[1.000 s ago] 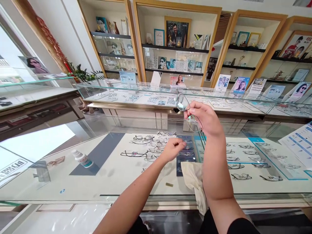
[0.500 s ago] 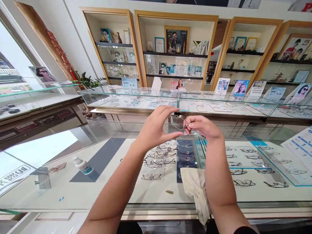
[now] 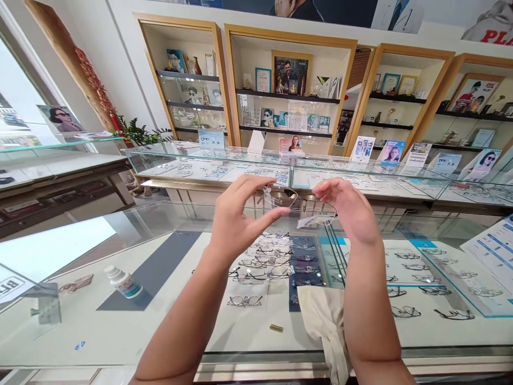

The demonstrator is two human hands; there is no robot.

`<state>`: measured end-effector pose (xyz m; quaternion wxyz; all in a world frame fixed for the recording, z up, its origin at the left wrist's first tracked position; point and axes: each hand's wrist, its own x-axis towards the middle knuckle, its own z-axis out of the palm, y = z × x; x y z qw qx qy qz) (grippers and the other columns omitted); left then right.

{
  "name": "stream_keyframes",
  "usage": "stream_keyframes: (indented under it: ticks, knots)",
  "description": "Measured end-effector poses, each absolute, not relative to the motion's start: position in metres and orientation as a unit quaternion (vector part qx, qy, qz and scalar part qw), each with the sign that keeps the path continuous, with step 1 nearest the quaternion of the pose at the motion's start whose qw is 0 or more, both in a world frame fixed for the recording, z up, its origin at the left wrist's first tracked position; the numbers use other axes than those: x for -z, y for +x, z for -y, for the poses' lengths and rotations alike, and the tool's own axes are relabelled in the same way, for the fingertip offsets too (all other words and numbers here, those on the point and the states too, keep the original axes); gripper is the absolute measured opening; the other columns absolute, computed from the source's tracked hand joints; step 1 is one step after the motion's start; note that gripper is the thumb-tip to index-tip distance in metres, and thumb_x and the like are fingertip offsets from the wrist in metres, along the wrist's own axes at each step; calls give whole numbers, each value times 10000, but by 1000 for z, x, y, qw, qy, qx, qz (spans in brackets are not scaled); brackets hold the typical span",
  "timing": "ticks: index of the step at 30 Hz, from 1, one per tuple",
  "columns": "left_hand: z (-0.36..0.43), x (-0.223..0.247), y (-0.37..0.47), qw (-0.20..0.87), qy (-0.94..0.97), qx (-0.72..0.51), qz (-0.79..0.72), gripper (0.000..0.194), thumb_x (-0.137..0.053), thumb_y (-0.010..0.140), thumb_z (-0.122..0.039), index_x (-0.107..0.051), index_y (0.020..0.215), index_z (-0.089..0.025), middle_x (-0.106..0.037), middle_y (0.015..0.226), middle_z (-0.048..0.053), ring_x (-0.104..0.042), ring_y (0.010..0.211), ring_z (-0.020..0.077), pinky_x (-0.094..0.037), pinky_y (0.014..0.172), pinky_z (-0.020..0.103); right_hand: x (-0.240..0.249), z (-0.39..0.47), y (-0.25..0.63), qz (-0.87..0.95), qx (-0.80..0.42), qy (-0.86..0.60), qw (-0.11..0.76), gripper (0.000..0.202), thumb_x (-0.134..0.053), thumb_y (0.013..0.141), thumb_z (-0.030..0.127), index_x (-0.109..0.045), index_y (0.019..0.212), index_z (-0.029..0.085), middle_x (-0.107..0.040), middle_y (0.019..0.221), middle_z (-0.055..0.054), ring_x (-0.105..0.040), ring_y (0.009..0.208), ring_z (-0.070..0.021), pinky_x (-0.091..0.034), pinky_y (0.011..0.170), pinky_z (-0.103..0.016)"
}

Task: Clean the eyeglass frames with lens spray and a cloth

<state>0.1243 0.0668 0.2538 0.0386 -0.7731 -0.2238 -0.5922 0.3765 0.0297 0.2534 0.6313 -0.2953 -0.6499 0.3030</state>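
Observation:
A pair of thin-rimmed eyeglasses (image 3: pixel 296 207) is held up at about chest height, above the glass counter. My left hand (image 3: pixel 236 216) has its fingers and thumb around one lens, at the top and bottom of the rim. A small whitish tag or film hangs by that end, and another pale strip shows at the other lens. Around the opposite end, my right hand (image 3: pixel 350 208) has its fingers curved and apart from the thumb side, close beside the rim; whether it touches is hard to see.
Below lies a glass display counter (image 3: pixel 224 342) with rows of spectacle frames (image 3: pixel 266 259). On it are a white spray bottle (image 3: pixel 123 282), a beige cloth (image 3: pixel 324 315) and a small gold piece (image 3: pixel 276 328). A second showcase (image 3: pixel 216 170) stands across, before shelves.
My right hand has let go of the bridge and moved outward to the other end. The left hand has closed in on its lens, and the glasses now face more squarely across.

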Motion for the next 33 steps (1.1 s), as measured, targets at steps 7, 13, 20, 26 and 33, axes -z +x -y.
stream_keyframes:
  ticks: [7,13,20,26,33]
  knots:
    - [-70,-253,119,43,-681,677,276,466,-832,919,-511,-728,1299,-262,-735,1217,87,-703,1114,248,-631,898,393,-246,-36,377,669,-237,-366,602,421,-639,929,359,-712,1344,338,-709,1441,-31,-616,1365,-279,-484,1165,-475]
    - [-74,-251,119,39,-680,679,275,439,-840,921,-477,-736,1292,-266,-729,1167,76,-695,1078,240,-621,845,381,-245,-35,358,703,-127,-420,560,314,-573,1076,448,-787,1254,301,-774,1240,-59,-684,1114,-260,-517,1052,-472]
    - [-68,-249,126,55,-668,682,293,448,-868,893,-478,-747,1267,-264,-727,1108,68,-677,1009,231,-591,823,393,-247,-22,350,683,-76,-435,582,336,-539,1106,465,-779,1292,321,-784,1246,-64,-702,1168,-275,-526,1030,-466]
    - [-63,-248,130,69,-650,693,303,431,-871,887,-483,-740,1244,-282,-713,1083,71,-655,1004,244,-592,819,415,-240,-29,346,640,-111,-427,630,275,-613,1073,461,-757,1240,298,-799,1176,-66,-747,1071,-255,-577,968,-451]
    - [-62,-247,133,75,-643,696,310,413,-859,903,-455,-733,1254,-277,-707,1103,77,-649,1026,249,-595,834,420,-236,-40,343,586,-116,-383,704,141,-757,985,403,-704,1014,276,-816,1071,-67,-793,1083,-267,-640,952,-448]
